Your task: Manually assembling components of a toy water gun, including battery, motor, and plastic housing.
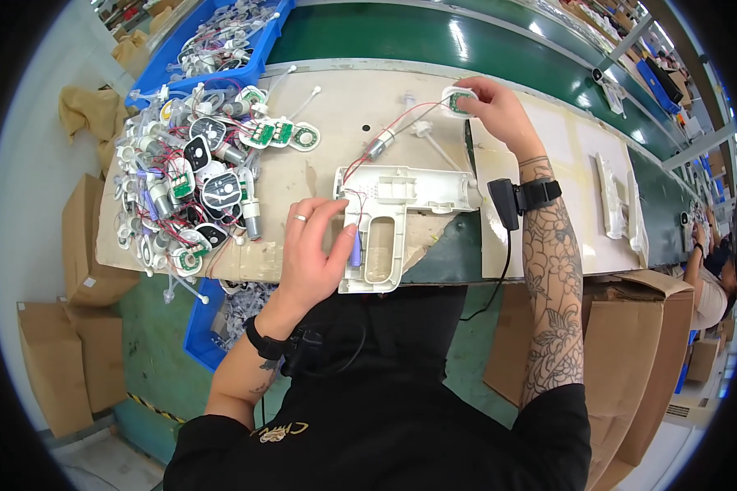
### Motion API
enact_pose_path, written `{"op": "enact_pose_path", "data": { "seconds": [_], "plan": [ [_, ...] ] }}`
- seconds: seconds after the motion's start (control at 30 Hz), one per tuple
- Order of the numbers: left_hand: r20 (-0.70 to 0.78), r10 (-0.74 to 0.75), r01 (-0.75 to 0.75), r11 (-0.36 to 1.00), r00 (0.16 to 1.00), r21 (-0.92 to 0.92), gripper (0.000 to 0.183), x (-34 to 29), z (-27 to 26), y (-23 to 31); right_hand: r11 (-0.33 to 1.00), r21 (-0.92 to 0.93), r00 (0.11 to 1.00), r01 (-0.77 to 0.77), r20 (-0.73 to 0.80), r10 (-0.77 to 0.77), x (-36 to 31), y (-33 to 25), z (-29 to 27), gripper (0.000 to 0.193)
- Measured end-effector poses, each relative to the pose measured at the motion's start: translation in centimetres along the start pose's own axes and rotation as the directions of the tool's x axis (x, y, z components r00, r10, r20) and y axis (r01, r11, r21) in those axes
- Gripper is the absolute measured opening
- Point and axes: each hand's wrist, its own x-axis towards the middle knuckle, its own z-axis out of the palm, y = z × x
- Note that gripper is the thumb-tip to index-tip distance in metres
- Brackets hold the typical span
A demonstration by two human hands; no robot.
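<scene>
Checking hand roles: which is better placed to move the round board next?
Probably the right hand: it holds the board. The left hand is at the shell, by the purple cylinder.

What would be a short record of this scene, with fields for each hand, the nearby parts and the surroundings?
Left hand: at the white shell, thumb by the purple cylinder
Right hand: holding a round white part with green circuit board
Between round part and shell: silver cylinder with wires
Table, left: heap of wired parts
Beyond heap: blue bin of small parts
Table, right: another white plastic piece
</scene>
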Motion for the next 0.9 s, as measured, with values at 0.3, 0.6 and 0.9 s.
{"op": "enact_pose_path", "data": {
  "seconds": [0.3,0.6,0.9],
  "plan": [
    [0.04,0.205,-0.209,0.964,0.978,0.164,0.076,4.9,1.5,1.3,0.765,0.619,0.868,-0.175,0.464,-0.178,-9.0,-4.5,-0.8,0.043],
    [0.299,0.25,-0.32,0.923,0.921,0.216,0.052,4.7,4.2,1.4,0.925,0.235,0.709,-0.298,0.703,0.05,-11.9,-5.0,1.4,0.044],
    [0.271,0.255,-0.339,0.88,0.928,0.333,0.031,3.0,4.6,1.1,0.891,-0.245,0.905,0.381,0.295,-0.306,-11.2,-5.0,3.4,0.006]
  ]
}}
